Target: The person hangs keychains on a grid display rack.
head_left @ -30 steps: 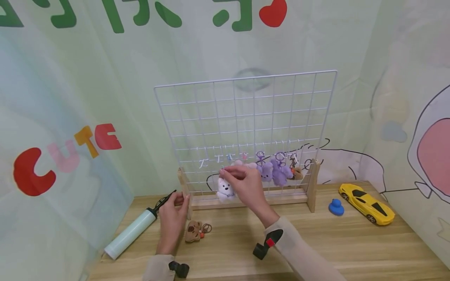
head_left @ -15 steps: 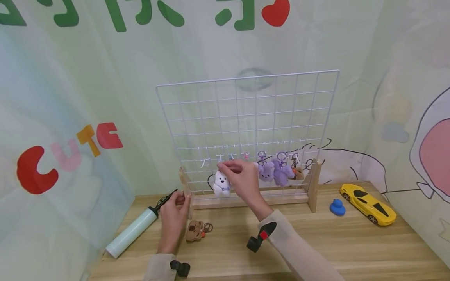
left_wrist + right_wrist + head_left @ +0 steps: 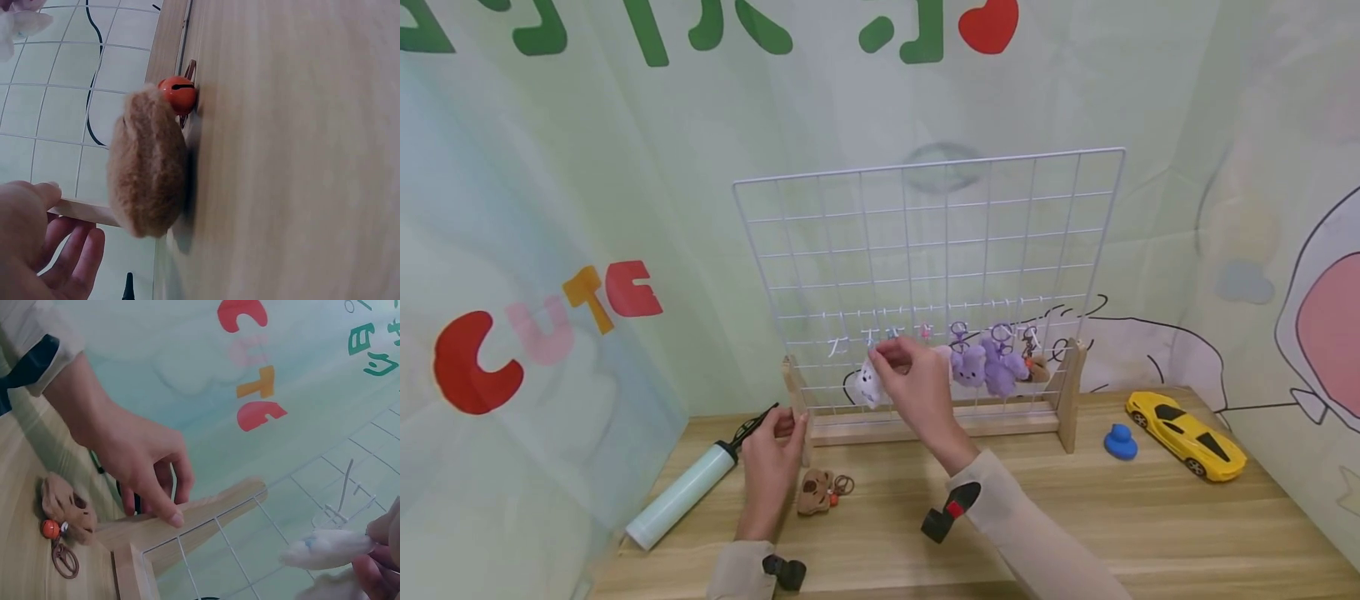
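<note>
My right hand (image 3: pixel 917 387) pinches the top of a white plush dog keychain (image 3: pixel 868 385) close to a small white hook on the wire grid rack (image 3: pixel 943 250). The right wrist view shows the white plush (image 3: pixel 325 548) edge-on between fingertips and thumb. Its ring is hidden by the fingers. My left hand (image 3: pixel 772 454) grips the left wooden post of the rack's stand, thumb on one side and fingers on the other, as the post (image 3: pixel 84 211) shows in the left wrist view. Beside that hand a brown plush keychain (image 3: pixel 815 492) with an orange bell lies on the table.
Purple plush keychains (image 3: pixel 1000 367) and a brown one (image 3: pixel 1037 369) hang at the rack's right. A bare white hook (image 3: pixel 837 346) sits at its left. A pale blue hand pump (image 3: pixel 681 497) lies left; a blue rubber duck (image 3: pixel 1121 442) and yellow toy car (image 3: pixel 1185 436) stand right.
My right hand has moved up and left toward the hooks with the white plush dog, which has turned partly sideways. The left hand keeps its grip on the post.
</note>
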`<state>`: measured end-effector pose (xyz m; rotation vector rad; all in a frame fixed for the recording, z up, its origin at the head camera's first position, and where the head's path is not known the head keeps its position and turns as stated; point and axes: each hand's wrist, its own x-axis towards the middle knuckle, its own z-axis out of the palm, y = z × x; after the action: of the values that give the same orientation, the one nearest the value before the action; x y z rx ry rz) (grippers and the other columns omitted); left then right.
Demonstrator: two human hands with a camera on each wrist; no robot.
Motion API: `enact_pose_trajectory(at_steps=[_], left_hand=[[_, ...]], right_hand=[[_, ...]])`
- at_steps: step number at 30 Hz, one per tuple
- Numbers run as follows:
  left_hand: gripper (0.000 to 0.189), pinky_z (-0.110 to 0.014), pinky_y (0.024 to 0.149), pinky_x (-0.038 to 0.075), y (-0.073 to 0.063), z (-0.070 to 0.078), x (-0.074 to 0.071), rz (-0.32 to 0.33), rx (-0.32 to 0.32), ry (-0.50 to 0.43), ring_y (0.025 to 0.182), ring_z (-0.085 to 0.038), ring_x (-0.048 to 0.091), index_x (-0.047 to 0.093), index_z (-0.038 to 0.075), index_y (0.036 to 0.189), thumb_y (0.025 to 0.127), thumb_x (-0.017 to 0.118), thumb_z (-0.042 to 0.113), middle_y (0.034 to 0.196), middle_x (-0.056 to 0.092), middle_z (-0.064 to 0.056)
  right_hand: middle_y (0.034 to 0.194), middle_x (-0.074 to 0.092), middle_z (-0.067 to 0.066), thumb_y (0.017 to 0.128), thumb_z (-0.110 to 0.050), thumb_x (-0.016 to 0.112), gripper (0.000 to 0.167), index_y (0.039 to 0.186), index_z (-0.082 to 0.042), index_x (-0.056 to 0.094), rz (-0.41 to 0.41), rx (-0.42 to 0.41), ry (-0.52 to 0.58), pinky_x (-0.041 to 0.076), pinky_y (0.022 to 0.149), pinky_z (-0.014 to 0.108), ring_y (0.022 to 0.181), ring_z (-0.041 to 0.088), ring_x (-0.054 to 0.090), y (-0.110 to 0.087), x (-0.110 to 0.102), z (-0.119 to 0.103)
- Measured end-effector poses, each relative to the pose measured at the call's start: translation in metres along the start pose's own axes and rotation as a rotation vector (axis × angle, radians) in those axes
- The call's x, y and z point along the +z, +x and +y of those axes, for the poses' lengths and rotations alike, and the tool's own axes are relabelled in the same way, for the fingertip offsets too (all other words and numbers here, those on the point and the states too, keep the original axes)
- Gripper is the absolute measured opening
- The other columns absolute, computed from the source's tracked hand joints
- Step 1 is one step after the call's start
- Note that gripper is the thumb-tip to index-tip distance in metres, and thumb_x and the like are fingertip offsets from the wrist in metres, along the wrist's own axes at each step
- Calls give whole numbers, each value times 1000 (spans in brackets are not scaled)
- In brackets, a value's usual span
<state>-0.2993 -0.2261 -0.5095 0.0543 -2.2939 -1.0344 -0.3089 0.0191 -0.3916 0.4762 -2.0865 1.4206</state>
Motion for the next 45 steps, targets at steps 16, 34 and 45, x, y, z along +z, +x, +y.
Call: enact_pose_trajectory(at_steps=[16, 34, 45], left_hand=[[24, -47, 76, 69, 0, 0, 0, 1, 7, -14, 93, -33, 82, 75, 2, 110, 102, 79, 24, 104, 82, -18], [22, -50, 74, 68, -1, -1, 1, 14, 15, 9, 91, -33, 82, 75, 3, 109, 102, 79, 24, 101, 83, -17], [24, -51, 76, 68, -1, 1, 1, 4, -14, 23, 93, -33, 82, 75, 4, 111, 102, 78, 26, 103, 82, -17]], right_hand=[[95, 83, 6, 97, -7, 81, 7, 102, -7, 77, -89, -117, -37, 65, 69, 22, 84, 17, 81, -26, 3, 10], [106, 80, 8, 96, -5, 79, 23, 118, -2, 75, -577, 139, 79, 63, 84, 21, 94, 8, 73, -100, 38, 61], [156, 59, 11, 98, -32, 79, 67, 156, -9, 55, -827, -4, -130, 47, 124, 44, 142, 26, 56, -119, 48, 79]])
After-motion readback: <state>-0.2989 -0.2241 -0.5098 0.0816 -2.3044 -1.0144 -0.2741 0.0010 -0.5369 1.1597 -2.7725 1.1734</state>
